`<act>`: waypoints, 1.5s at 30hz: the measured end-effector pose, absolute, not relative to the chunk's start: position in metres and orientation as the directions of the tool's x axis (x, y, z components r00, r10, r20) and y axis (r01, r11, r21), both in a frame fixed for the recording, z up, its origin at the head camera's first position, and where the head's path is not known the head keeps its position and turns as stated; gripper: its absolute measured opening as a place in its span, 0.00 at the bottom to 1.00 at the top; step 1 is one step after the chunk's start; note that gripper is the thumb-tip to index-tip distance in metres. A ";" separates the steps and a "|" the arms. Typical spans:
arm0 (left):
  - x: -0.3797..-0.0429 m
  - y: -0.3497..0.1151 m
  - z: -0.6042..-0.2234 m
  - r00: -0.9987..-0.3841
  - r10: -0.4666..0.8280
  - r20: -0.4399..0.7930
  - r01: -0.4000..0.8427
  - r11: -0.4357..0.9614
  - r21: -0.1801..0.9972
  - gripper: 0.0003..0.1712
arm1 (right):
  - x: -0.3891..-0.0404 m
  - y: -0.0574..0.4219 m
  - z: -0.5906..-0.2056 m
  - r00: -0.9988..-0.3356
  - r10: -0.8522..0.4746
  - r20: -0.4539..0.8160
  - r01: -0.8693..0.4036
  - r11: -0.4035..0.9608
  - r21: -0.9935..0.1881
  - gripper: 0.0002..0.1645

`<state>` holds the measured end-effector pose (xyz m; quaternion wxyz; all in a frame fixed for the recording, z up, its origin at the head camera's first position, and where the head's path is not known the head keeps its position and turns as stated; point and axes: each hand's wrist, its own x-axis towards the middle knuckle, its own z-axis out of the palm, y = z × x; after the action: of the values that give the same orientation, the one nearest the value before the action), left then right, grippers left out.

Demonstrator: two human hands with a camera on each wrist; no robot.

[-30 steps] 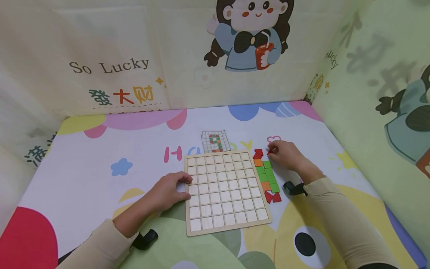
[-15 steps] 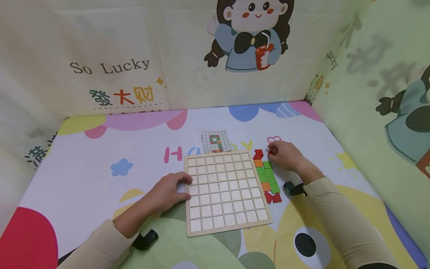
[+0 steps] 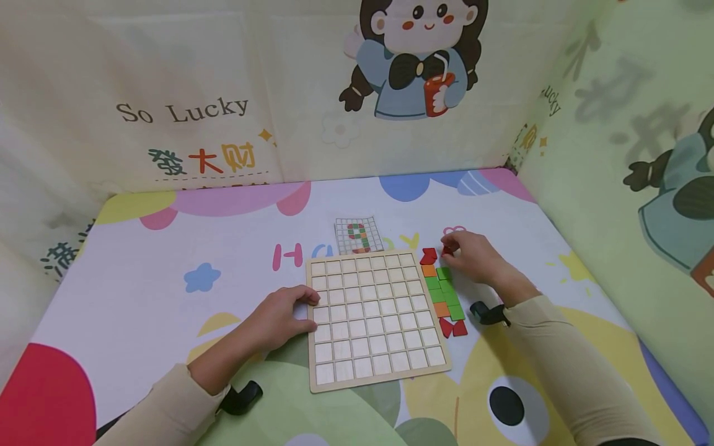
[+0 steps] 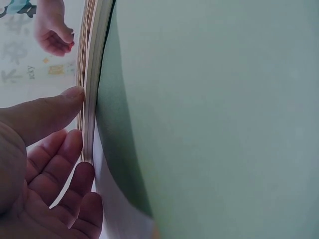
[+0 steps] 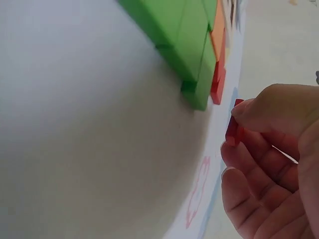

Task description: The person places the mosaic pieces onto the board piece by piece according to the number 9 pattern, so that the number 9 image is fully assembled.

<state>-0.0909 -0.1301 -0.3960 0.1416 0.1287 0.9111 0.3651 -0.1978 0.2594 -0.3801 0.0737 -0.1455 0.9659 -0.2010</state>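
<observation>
Spread left grip [image 3: 282, 316] touches a wooden grid [image 3: 369, 326]; right grip [image 3: 474, 257] pinches a red tile [image 5: 233, 131].

Red piece [image 3: 447, 251] in right hand [image 3: 475, 256]

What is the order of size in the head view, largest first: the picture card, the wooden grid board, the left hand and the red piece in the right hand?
1. wooden grid board
2. left hand
3. picture card
4. red piece in the right hand, partly covered
</observation>
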 end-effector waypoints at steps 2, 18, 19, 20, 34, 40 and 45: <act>-0.091 -0.130 -0.396 -0.927 0.340 -0.161 0.135 0.701 0.700 0.21 | -0.197 0.258 -0.379 -0.943 -0.325 -0.071 -0.269 0.870 -0.413 0.21; -0.092 -0.130 -0.394 -0.926 0.339 -0.168 0.131 0.704 0.698 0.21 | -0.194 0.241 -0.368 -0.911 -0.413 -0.019 -0.363 0.821 -0.441 0.20; -0.092 -0.130 -0.393 -0.926 0.337 -0.168 0.129 0.704 0.698 0.21 | -0.194 0.240 -0.368 -0.908 -0.419 -0.017 -0.369 0.818 -0.441 0.20; -0.092 -0.130 -0.393 -0.926 0.338 -0.168 0.131 0.704 0.698 0.21 | -0.194 0.238 -0.367 -0.906 -0.424 -0.015 -0.374 0.814 -0.444 0.19; -0.092 -0.132 -0.392 -0.924 0.347 -0.163 0.138 0.698 0.703 0.21 | -0.193 0.209 -0.365 -0.869 -0.494 0.011 -0.431 0.746 -0.507 0.17; -0.091 -0.132 -0.393 -0.922 0.350 -0.164 0.138 0.695 0.706 0.21 | -0.192 0.195 -0.365 -0.867 -0.499 -0.009 -0.427 0.750 -0.505 0.18; -0.091 -0.132 -0.393 -0.922 0.350 -0.163 0.140 0.697 0.704 0.21 | -0.191 0.185 -0.366 -0.859 -0.512 -0.019 -0.433 0.745 -0.508 0.17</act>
<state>-0.0914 -0.1323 -0.3935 0.1438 0.1345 0.9098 0.3654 -0.1907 0.1852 -0.3657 0.0788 -0.2537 0.9308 -0.2512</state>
